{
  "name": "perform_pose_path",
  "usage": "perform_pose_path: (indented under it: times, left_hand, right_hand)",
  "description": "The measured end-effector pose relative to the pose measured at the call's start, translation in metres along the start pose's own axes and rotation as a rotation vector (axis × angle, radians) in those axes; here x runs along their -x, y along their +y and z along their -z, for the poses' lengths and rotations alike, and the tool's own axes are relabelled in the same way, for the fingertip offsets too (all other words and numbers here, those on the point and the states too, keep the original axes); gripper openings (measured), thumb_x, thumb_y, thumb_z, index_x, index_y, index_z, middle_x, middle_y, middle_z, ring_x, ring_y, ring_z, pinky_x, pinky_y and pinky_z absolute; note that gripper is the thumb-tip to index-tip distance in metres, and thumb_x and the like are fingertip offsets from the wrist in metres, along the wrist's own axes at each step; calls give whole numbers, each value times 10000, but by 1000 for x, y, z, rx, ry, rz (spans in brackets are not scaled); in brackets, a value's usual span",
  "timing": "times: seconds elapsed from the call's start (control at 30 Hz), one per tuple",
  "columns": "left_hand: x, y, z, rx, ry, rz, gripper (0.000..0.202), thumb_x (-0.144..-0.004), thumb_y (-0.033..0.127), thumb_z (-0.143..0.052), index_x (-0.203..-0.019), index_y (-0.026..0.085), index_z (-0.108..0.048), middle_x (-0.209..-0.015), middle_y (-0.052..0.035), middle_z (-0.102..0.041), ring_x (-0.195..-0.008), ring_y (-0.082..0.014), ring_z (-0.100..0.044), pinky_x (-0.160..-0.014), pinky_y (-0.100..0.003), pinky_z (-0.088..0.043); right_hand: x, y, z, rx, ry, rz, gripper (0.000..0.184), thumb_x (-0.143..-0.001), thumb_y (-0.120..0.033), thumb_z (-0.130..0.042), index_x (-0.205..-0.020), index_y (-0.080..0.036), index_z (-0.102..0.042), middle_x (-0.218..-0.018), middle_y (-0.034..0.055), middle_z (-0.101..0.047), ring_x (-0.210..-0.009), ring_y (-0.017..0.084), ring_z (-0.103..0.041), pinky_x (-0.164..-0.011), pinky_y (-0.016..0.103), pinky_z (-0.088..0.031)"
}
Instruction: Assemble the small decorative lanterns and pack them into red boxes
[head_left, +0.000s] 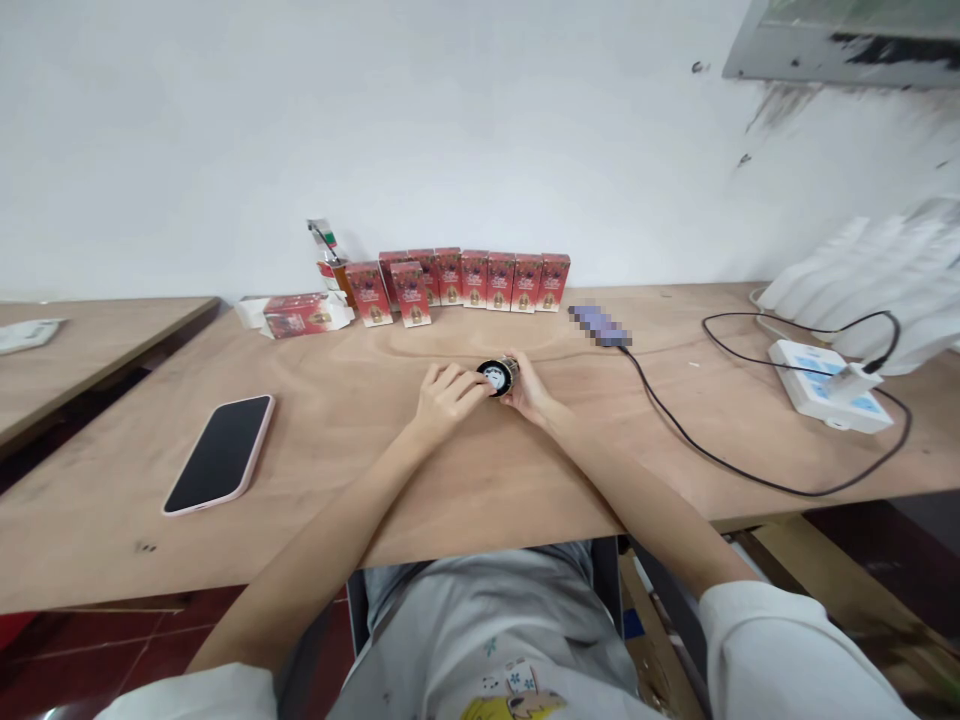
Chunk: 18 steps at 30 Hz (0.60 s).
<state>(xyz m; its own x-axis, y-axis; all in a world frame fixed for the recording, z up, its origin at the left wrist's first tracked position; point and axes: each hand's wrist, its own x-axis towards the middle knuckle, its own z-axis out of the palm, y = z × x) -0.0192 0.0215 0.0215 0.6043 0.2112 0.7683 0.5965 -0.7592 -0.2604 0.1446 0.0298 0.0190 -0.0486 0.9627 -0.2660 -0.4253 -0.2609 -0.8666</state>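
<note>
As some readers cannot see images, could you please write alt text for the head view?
A person's right hand holds a small dark cylinder while the left hand touches it, at a wooden table. Red boxes stand behind; a dark-screened phone lies to the left, a white power strip to the right.

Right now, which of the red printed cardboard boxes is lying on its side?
The leftmost red printed cardboard box, with white end flaps open; the other red boxes stand upright.

Boxes [475, 279] behind cylinder [496, 377], phone [220, 453] left
</note>
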Motion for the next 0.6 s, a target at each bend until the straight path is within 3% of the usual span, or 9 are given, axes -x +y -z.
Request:
perform_pose_path:
  times: [0.27, 0.43, 0.6]
  left_hand:
    - [1, 1, -2, -17, -11, 27, 206, -934, 256, -474, -841, 248, -658, -866, 3, -724, -729, -140, -540, -706, -330, -308]
    - [0, 4, -1, -64, 42, -15, 172, -921, 225, -498, -840, 239, -648, -835, 9, -719, -733, -135, -546, -710, -329, -303]
    - [-3, 5, 0, -109, 183, -78, 73, -874, 185, -578, -841, 220, -632, -786, 22, -713, -688, -125, -533, -699, -319, -302]
  right_hand:
    - [-2, 2, 2, 22, 4, -1, 311, -820, -523, -472, -746, -222, -457, -522, -54, -508, -427, 79, -441, -352, 157, -276]
    - [-4, 3, 3, 41, -11, 9, 358, -795, -582, -483, -785, -225, -465, -538, -50, -519, -440, 82, -446, -369, 164, -282]
    - [-4, 3, 3, 47, -20, 6, 382, -775, -604, -490, -793, -224, -456, -540, -54, -518, -448, 84, -445, -379, 169, -285]
